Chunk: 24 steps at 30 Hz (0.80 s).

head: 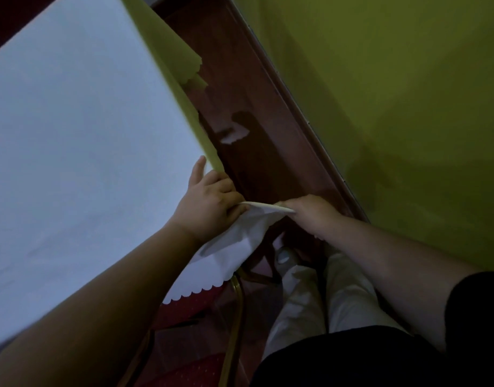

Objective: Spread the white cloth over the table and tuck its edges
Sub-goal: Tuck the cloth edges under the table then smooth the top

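Observation:
The white cloth [72,129] lies flat over the table and fills the left half of the view. Its near right corner hangs off the table, ending in a scalloped hem [201,289]. My left hand [209,199] rests at the table's corner, fingers closed on the cloth's fold. My right hand [310,212] is just off the table and pinches the corner's tip, stretching a taut edge between both hands. A yellow-green under-cloth [170,48] shows along the table's right side, beneath the white one.
A narrow strip of dark red-brown floor [254,107] runs between the table and a yellow-green wall [393,93] on the right. A chair with a gold metal frame [237,303] and red seat stands below the table corner. My legs and a shoe [284,255] are on the floor.

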Tool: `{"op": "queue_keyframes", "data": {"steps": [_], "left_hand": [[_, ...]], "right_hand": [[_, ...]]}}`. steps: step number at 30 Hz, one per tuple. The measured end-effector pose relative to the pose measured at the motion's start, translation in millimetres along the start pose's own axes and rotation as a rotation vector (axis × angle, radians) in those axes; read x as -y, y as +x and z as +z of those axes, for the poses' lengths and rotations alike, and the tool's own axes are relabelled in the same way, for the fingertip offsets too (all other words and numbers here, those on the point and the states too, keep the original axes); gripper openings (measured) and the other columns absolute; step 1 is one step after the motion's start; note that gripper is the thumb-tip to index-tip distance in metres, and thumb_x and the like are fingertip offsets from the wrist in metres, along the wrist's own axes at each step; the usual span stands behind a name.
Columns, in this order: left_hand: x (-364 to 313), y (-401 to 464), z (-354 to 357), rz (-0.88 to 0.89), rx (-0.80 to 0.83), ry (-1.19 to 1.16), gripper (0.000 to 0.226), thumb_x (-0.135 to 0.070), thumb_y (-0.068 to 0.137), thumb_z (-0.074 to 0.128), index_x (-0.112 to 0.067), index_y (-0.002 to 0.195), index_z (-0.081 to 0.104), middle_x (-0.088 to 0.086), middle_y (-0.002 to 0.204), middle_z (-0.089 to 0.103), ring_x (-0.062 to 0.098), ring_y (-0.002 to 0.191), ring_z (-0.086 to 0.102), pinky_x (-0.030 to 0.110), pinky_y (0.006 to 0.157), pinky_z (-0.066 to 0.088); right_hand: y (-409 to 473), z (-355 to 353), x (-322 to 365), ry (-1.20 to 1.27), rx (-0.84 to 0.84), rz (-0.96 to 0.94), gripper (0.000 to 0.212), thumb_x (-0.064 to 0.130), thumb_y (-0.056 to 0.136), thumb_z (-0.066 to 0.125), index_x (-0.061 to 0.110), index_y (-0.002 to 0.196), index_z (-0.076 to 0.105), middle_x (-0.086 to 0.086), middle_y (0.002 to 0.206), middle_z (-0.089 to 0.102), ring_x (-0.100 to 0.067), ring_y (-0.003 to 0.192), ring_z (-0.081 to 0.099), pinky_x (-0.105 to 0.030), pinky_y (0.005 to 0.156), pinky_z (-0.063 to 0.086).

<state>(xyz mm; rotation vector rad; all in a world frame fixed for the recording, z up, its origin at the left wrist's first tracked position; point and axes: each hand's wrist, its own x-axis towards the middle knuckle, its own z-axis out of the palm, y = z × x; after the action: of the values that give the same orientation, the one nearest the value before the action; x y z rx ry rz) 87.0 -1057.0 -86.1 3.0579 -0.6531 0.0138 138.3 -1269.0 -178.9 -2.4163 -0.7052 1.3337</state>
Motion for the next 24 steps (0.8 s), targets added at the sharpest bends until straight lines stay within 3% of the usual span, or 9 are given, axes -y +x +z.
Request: {"op": "queue_keyframes", "data": {"steps": [3,6,9,13,17,20,24], "left_hand": [[-0.7,-0.6,0.9,0.008,-0.044,0.001,0.029,-0.034,0.084,0.057,-0.015,0.067,0.070,0.002,0.066,0.062,0.026,0.079,0.063,0.067,0.101,0.031],[-0.1,-0.8,2.1,0.012,-0.067,0.004,0.031,-0.035,0.086,0.055,-0.015,0.068,0.070,0.002,0.066,0.062,0.026,0.080,0.063,0.065,0.102,0.030],[0.3,-1.9,3.6,0.011,-0.070,0.019,0.032,-0.036,0.087,0.054,-0.017,0.068,0.071,0.002,0.066,0.061,0.026,0.081,0.063,0.063,0.104,0.029],[-0.4,-2.8,4.0,0.011,-0.058,0.011,0.033,-0.037,0.088,0.053,-0.018,0.069,0.072,0.001,0.066,0.061,0.025,0.081,0.063,0.062,0.105,0.029],[-0.3,-2.4,2.2,0.006,-0.061,-0.010,0.030,-0.035,0.086,0.055,-0.018,0.068,0.072,0.000,0.066,0.062,0.025,0.081,0.063,0.062,0.104,0.029],[-2.8,-1.4,1.6,-0.041,-0.035,-0.025,0.032,-0.035,0.086,0.052,-0.018,0.068,0.073,-0.001,0.066,0.064,0.024,0.084,0.065,0.061,0.104,0.028],[-10.4,1.7,-1.4,-0.161,0.049,-0.038,0.035,-0.033,0.086,0.044,-0.016,0.080,0.074,0.000,0.077,0.071,0.026,0.097,0.066,0.062,0.104,0.027]], "right_hand": [[-6.0,18.4,-48.8,-0.013,0.008,0.079,0.024,0.021,0.093,0.045,0.016,0.111,0.059,-0.012,0.108,0.063,-0.029,0.093,0.058,-0.033,0.075,0.042],[-16.3,36.4,-85.0,-0.019,-0.031,0.150,0.026,0.023,0.096,0.044,0.013,0.113,0.061,-0.014,0.111,0.064,-0.028,0.098,0.059,-0.028,0.073,0.036],[-20.2,45.1,-103.9,0.020,-0.073,0.256,0.033,0.028,0.093,0.050,0.007,0.116,0.062,-0.014,0.117,0.063,-0.034,0.109,0.057,-0.032,0.085,0.043],[-18.0,44.7,-107.0,0.047,-0.031,0.254,0.032,0.015,0.089,0.057,0.013,0.121,0.056,-0.013,0.118,0.063,-0.031,0.106,0.060,-0.038,0.090,0.048],[-13.1,40.7,-99.5,0.074,0.011,0.302,0.041,0.028,0.098,0.039,0.018,0.138,0.042,-0.014,0.134,0.053,-0.031,0.120,0.052,-0.037,0.099,0.043],[-14.7,41.8,-89.0,0.219,-0.116,0.376,0.056,0.041,0.098,0.029,0.025,0.149,0.012,-0.018,0.144,0.042,-0.038,0.125,0.045,-0.046,0.101,0.040],[-20.6,28.7,-64.7,0.459,-0.306,0.385,0.056,0.035,0.098,0.032,0.019,0.149,0.013,-0.014,0.153,0.027,-0.035,0.136,0.033,-0.047,0.109,0.033]]}}
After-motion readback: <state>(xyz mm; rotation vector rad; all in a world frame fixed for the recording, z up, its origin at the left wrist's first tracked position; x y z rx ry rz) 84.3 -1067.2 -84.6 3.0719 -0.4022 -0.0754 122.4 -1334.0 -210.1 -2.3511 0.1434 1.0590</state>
